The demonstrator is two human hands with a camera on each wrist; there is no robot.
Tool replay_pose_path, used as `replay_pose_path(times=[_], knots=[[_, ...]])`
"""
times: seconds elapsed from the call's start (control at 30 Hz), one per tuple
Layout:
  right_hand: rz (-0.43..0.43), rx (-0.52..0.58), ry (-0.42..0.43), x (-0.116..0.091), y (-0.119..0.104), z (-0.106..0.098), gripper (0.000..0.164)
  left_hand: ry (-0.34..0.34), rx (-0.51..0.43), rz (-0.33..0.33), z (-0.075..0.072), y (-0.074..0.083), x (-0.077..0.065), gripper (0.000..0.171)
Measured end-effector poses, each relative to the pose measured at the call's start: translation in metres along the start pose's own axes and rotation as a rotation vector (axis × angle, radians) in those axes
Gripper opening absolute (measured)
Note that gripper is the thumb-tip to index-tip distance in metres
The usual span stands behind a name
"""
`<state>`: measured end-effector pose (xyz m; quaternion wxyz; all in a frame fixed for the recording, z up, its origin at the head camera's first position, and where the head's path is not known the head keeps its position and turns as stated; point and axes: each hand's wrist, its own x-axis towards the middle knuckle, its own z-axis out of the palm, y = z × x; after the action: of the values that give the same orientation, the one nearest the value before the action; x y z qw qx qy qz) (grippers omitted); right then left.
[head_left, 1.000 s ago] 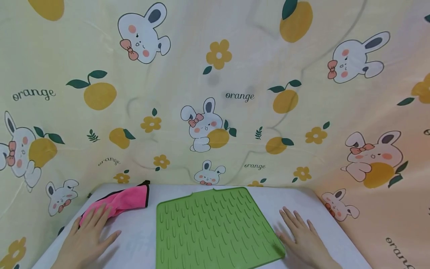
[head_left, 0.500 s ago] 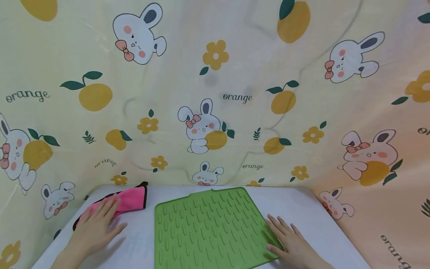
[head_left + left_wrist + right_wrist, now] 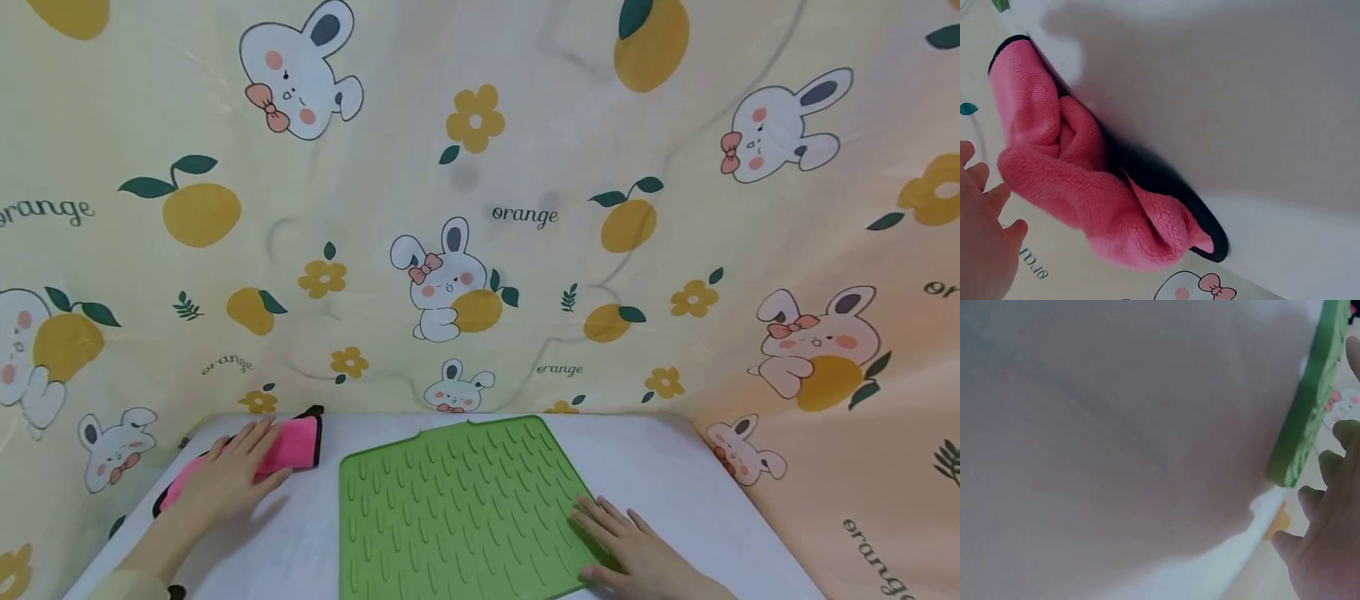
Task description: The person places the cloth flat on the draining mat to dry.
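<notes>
Using head view as clock dial. Observed left hand at eight o'clock, fingers extended, gripping nothing, over crumpled pink cloth. Logged green mat at six o'clock, on white table. Found right hand at five o'clock, fingers likewise extended, over mat's four-o'clock side. Cannot confirm contact. Judge step as approach, grasp not yet made. Probably calls next for lowering and curling fingers.
</notes>
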<state>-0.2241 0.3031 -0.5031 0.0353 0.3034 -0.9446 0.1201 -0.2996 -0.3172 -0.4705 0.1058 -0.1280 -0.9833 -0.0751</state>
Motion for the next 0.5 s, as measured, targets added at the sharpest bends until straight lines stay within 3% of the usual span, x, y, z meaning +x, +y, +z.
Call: replay_pose_path(times=[0.23, 0.5], knots=[[-0.017, 0.046, -0.05, 0.004, 0.0, 0.004, 0.069, -0.061, -0.009, -0.004, 0.008, -0.004, 0.015, 0.086], [-0.004, 0.075, -0.073, 0.004, 0.002, 0.006, 0.068, -0.037, 0.002, 0.071, 0.018, -0.007, 0.025, 0.076]])
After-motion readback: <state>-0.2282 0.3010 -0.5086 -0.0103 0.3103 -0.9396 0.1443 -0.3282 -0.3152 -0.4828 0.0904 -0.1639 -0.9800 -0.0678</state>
